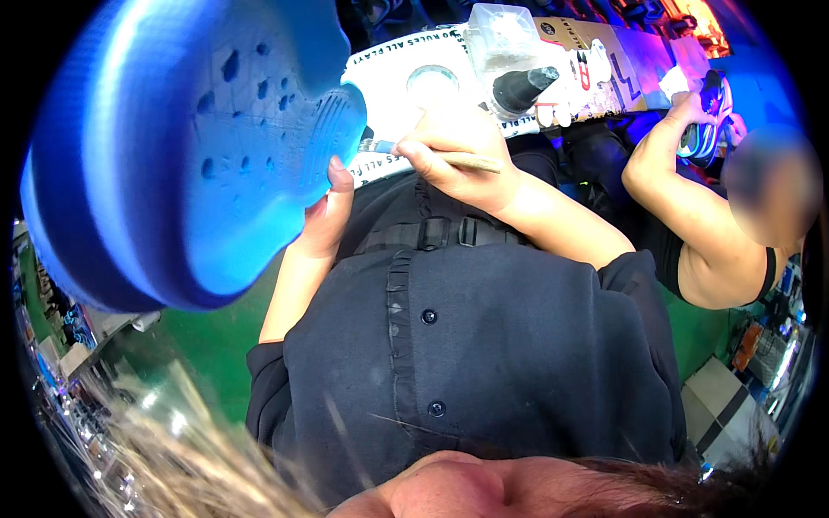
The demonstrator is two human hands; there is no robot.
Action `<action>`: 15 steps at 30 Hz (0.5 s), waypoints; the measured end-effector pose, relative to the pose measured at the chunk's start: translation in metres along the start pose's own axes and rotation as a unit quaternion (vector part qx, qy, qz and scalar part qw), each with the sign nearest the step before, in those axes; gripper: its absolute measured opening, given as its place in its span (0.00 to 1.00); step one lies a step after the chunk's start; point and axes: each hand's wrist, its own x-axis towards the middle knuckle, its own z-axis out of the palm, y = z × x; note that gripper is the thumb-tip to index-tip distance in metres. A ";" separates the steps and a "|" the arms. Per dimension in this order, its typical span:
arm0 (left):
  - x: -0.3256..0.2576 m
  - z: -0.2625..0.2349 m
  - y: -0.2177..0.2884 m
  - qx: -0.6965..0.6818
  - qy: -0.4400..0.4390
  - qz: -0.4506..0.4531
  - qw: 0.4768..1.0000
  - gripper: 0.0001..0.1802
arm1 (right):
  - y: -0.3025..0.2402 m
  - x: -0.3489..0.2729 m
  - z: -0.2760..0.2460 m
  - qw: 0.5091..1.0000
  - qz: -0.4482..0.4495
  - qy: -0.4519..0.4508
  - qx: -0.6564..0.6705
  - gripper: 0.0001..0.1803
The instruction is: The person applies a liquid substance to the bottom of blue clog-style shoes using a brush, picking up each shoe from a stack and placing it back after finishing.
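My right hand is closed on a slim brush with a pale wooden handle. The brush points left, its ferrule next to a small dark patch by the blue piece's edge. Left of it, my left hand has its thumb raised at the edge of a large blue, smooth-surfaced piece with dark holes and fine grooves. This piece fills the upper left and hides my left fingers, so what they grip cannot be made out. Beyond my right hand, a round clear dish lies on the white printed work surface.
A clear plastic box and a black bottle with a cone-shaped nozzle stand beyond my right hand. Brown cardboard lies farther right. At the right, another person's hand is by a striped shoe. The floor is green.
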 end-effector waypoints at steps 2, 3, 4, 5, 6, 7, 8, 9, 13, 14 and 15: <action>0.002 -0.002 0.000 0.026 -0.005 -0.004 1.000 0.13 | -0.003 0.001 -0.003 1.000 0.002 0.015 0.011 0.08; 0.004 -0.002 0.000 0.015 -0.006 0.006 1.000 0.14 | -0.005 0.001 -0.006 0.999 0.005 0.031 0.019 0.08; 0.006 -0.003 0.000 0.004 -0.007 0.016 1.000 0.16 | -0.004 0.001 -0.009 0.999 0.002 0.032 0.020 0.08; 0.004 -0.005 -0.003 0.006 -0.005 0.020 1.000 0.16 | -0.002 0.000 -0.011 0.998 0.005 0.046 0.041 0.09; 0.002 -0.005 -0.009 -0.009 0.040 0.007 0.999 0.18 | 0.000 -0.001 -0.015 0.996 0.008 0.064 0.058 0.10; 0.004 -0.006 -0.013 -0.025 0.085 -0.005 0.996 0.20 | 0.001 -0.002 -0.016 0.996 0.002 0.070 0.053 0.10; 0.007 -0.015 -0.012 -0.027 0.085 -0.008 0.996 0.23 | 0.001 -0.005 -0.016 0.991 0.055 0.091 0.082 0.12; 0.016 -0.019 -0.003 -0.063 0.081 -0.050 0.993 0.23 | 0.003 -0.009 -0.019 0.982 0.108 0.117 0.102 0.13; 0.049 -0.051 0.031 -0.180 0.042 -0.118 0.976 0.28 | 0.021 -0.032 -0.021 0.935 0.233 0.181 0.198 0.09; 0.057 -0.058 0.039 -0.246 0.021 -0.140 0.959 0.31 | 0.025 -0.038 -0.021 0.944 0.217 0.178 0.175 0.10; 0.066 -0.067 0.048 -0.306 0.002 -0.163 0.938 0.34 | 0.027 -0.038 -0.022 0.952 0.201 0.171 0.157 0.10</action>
